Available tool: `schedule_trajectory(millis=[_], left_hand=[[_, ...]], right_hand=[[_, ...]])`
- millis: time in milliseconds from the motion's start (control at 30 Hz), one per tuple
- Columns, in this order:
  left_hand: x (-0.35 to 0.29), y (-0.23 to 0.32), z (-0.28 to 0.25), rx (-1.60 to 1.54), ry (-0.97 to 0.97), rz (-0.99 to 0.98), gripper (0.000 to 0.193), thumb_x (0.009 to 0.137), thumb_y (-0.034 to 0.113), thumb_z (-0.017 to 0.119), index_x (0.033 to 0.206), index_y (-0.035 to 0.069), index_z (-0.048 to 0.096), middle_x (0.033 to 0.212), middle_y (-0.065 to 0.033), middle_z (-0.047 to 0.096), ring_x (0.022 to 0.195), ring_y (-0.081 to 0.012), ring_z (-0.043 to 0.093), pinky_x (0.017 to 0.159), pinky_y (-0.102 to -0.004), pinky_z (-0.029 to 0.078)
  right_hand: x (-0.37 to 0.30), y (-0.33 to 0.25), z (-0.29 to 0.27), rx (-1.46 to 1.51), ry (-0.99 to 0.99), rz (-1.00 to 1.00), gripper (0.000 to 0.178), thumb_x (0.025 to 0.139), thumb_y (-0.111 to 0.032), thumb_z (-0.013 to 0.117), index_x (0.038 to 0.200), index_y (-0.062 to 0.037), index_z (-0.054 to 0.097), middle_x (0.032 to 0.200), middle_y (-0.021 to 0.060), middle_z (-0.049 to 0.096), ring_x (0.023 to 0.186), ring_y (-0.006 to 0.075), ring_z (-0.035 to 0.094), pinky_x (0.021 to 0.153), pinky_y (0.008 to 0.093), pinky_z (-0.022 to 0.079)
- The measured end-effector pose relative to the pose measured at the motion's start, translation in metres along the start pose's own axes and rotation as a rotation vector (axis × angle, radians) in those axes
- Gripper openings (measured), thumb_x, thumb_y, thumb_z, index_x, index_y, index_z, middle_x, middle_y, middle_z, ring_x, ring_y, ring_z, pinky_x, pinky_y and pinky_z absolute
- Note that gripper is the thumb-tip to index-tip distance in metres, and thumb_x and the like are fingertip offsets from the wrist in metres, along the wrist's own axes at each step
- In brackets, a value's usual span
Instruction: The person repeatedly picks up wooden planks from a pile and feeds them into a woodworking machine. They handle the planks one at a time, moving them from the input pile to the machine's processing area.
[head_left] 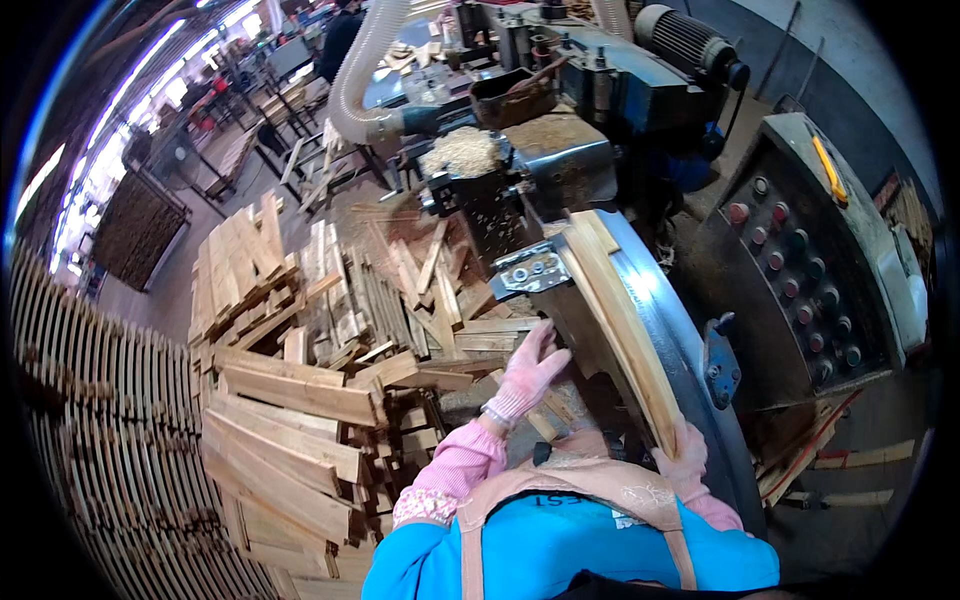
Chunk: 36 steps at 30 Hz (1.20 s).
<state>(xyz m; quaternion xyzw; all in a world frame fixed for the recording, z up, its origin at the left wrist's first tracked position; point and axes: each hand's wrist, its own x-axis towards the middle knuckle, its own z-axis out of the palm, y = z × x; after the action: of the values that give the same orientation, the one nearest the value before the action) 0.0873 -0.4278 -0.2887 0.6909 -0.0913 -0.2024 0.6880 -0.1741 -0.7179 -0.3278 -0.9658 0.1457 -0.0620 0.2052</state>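
A long wooden board (pixel 628 330) lies lengthwise on the grey metal bed of a woodworking machine, its far end by the machine's head. Its near end is at my right hand (pixel 683 452), in a pale pink glove, with the fingers wrapped against the wood and partly hidden. A shorter wooden piece (pixel 598 232) sits at the board's far end. My left hand (pixel 530 375), also gloved, is held in the air left of the bed, fingers apart, with nothing in it. Near it is a bolted metal plate (pixel 533 270) on the machine's edge.
Stacked planks (pixel 290 450) and loose offcuts fill the left. Slatted wood stacks (pixel 110 420) stand farther left. A control panel (pixel 800 270) with several buttons and a yellow knife (pixel 829 168) is at right. A ribbed hose (pixel 355 85) runs down behind pale shavings (pixel 460 152).
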Motion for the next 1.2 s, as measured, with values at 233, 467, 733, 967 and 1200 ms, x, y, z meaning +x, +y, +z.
schedule_trajectory(millis=[233, 467, 733, 967, 1200], left_hand=[[-0.013, -0.033, -0.047, 0.071, 0.243, -0.052, 0.069, 0.094, 0.021, 0.074, 0.151, -0.004, 0.045, 0.141, -0.021, 0.059, 0.13, -0.0282, 0.058, 0.113, -0.0372, 0.043], [-0.005, 0.045, -0.159, 0.381, 0.753, 0.23, 0.076, 0.09, 0.023, 0.079, 0.151, -0.005, 0.045, 0.145, -0.0222, 0.056, 0.132, -0.0304, 0.055, 0.116, -0.0389, 0.043], [-0.091, 0.067, -0.391, 0.949, 1.411, -0.76, 0.118, 0.076, 0.066, 0.074, 0.165, 0.007, 0.024, 0.167, -0.023, 0.029, 0.147, -0.0385, 0.041, 0.116, -0.0562, 0.039], [-0.086, 0.068, -0.379, 0.824, 1.469, -1.181, 0.117, 0.074, 0.061, 0.077, 0.167, 0.022, 0.018, 0.159, -0.0187, 0.036, 0.141, -0.0426, 0.043, 0.105, -0.065, 0.043], [-0.111, 0.007, -0.467, 0.541, 1.565, -0.897, 0.103, 0.076, 0.023, 0.079, 0.158, 0.002, 0.021, 0.146, -0.0314, 0.051, 0.129, -0.0445, 0.06, 0.11, -0.0482, 0.049]], right_hand=[[0.057, 0.028, 0.042, -0.15, 0.362, 0.011, 0.077, 0.079, -0.026, 0.083, 0.146, -0.0077, 0.05, 0.131, 0.0233, 0.057, 0.118, 0.0459, 0.054, 0.1, 0.0548, 0.046], [0.222, 0.02, 0.115, -0.132, 0.503, -0.121, 0.082, 0.086, -0.036, 0.079, 0.156, -0.0093, 0.045, 0.14, 0.0227, 0.056, 0.125, 0.0444, 0.055, 0.107, 0.053, 0.045], [0.204, -0.009, 0.09, -0.024, 0.27, -0.129, 0.069, 0.087, -0.027, 0.077, 0.149, -0.0117, 0.051, 0.143, 0.0196, 0.055, 0.13, 0.0426, 0.052, 0.11, 0.051, 0.043], [0.018, 0.068, 0.028, -0.179, 0.09, -0.017, 0.069, 0.078, -0.026, 0.079, 0.14, -0.0075, 0.055, 0.14, 0.0198, 0.055, 0.122, 0.0434, 0.054, 0.104, 0.051, 0.045], [0.03, 0.059, 0.015, -0.219, 0.181, -0.095, 0.05, 0.079, -0.031, 0.078, 0.122, -0.0066, 0.068, 0.124, 0.0172, 0.063, 0.115, 0.0407, 0.059, 0.098, 0.0514, 0.048]])
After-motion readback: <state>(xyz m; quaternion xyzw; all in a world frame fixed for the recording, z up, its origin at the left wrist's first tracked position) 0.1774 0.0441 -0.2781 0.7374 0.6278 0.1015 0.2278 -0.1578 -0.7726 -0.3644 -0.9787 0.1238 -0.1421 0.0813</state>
